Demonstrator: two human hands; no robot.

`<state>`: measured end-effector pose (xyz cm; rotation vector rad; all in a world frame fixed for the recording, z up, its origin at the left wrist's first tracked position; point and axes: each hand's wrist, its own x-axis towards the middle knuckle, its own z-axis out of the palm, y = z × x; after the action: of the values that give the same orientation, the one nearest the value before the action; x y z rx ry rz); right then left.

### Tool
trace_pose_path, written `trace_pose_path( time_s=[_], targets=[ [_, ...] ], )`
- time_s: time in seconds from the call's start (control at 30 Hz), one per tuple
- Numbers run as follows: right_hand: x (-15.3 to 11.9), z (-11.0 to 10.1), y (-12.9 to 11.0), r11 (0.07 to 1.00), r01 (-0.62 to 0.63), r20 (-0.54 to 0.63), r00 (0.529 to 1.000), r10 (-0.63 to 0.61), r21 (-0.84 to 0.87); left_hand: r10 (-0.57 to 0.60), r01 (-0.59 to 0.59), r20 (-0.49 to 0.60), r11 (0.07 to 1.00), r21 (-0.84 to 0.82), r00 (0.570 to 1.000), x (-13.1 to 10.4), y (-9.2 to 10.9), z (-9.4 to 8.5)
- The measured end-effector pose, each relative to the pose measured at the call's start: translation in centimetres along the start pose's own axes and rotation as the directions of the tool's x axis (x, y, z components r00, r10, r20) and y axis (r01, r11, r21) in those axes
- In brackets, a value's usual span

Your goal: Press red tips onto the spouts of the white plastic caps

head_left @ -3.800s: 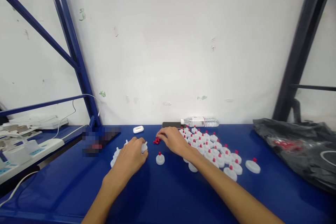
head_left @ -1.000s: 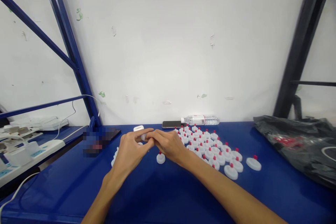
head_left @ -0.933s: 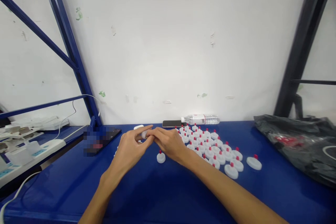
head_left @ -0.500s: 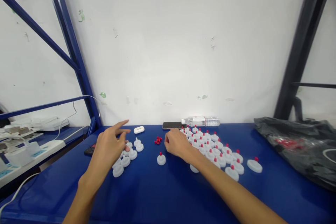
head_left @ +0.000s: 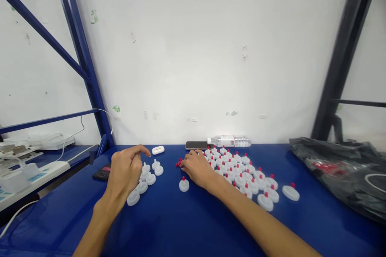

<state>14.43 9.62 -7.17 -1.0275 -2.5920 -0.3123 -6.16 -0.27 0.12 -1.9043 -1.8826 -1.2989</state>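
My left hand (head_left: 126,170) hovers by a cluster of white plastic caps with bare nozzles (head_left: 142,186). Its index finger is stretched out and its other fingers are bent; I see nothing held. My right hand (head_left: 197,168) reaches down to a small pile of red tips (head_left: 179,163), fingers loosely bent and apart. Its fingertips partly cover the pile. A lone white cap with a red tip (head_left: 183,185) stands in front of that hand. Right of it, many red-tipped white caps (head_left: 240,180) stand together, some hidden behind my forearm.
Along the wall lie a phone (head_left: 196,145) and a clear plastic bottle (head_left: 230,141). A small white case (head_left: 158,150) and a dark object (head_left: 101,172) are on the left. A black plastic bag (head_left: 337,176) covers the right side; power strips (head_left: 39,178) sit far left.
My right hand has moved left onto the red tips, its fingers loosening. My left hand has turned, its index finger lowering toward the bare white caps. The view has shifted slightly.
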Motion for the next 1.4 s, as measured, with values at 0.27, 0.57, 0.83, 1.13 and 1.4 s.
trace_pose_path(
  time_s=[0.27, 0.57, 0.83, 1.13, 1.4],
  targets=[
    [0.1, 0.1, 0.1, 0.999, 0.026, 0.010, 1.000, -0.026, -0.038, 0.016, -0.035, 0.145, 0.992, 0.125, 0.989, 0.2, 0.0, 0.2],
    [0.3, 0.1, 0.1, 0.997, 0.047, 0.018, 0.999, -0.046, -0.054, -0.113, -0.114, 0.444, 0.885, 0.451, 0.889, 0.4, -1.9, 2.4],
    [0.4, -0.4, -0.2, 0.992, 0.059, 0.061, 0.997, -0.052, -0.113, -0.131, -0.153, 0.539, 0.880, 0.449, 0.832, -0.2, -2.7, 2.8],
    [0.0, -0.5, 0.3, 1.000, -0.005, -0.119, 0.993, 0.006, 0.008, -0.022, -0.166, 0.622, 0.956, 0.243, 0.783, -1.0, -0.4, 3.6],
    [0.0, -1.1, -0.6, 0.994, 0.069, -0.167, 0.984, -0.055, 0.081, -0.043, -0.178, 0.642, 0.944, 0.276, 0.765, -1.3, -2.0, 4.9]
  ],
)
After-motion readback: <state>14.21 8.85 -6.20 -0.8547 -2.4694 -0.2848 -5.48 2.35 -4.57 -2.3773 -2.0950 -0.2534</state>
